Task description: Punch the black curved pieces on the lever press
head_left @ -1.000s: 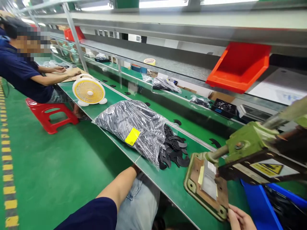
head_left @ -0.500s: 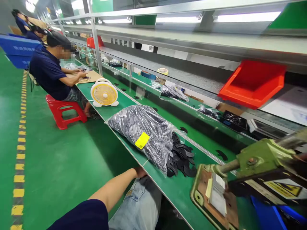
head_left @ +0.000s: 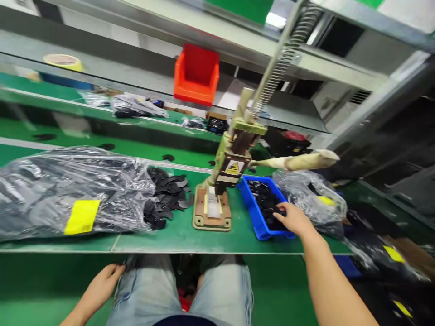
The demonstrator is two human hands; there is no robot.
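My right hand (head_left: 294, 218) reaches into a blue bin (head_left: 255, 216) on the bench. Its thumb and fingers are closed on a small black part among other dark pieces (head_left: 263, 197); the exact shape of the held one is hidden. Down by my left thigh, below the bench edge, my left hand (head_left: 103, 285) has its fingers curled together against the jeans; what they hold, if anything, I cannot make out. A green hand press (head_left: 234, 154) with a pale block on its base (head_left: 212, 222) stands left of the bin. Curved black pieces (head_left: 168, 194) spill from a clear plastic bag (head_left: 112, 181).
Beyond the bin lies another plastic bag (head_left: 312, 199) with a yellow label. The press's long handle (head_left: 306, 160) sticks out above the bin. A red bin (head_left: 197, 74) hangs at the shelf. Scattered black pieces (head_left: 168, 157) lie on the green strip behind.
My view has swung right, from the aisle and a seated co-worker to the press and blue bin. My right hand has come into view, inside the bin. My left hand stays below the bench edge.
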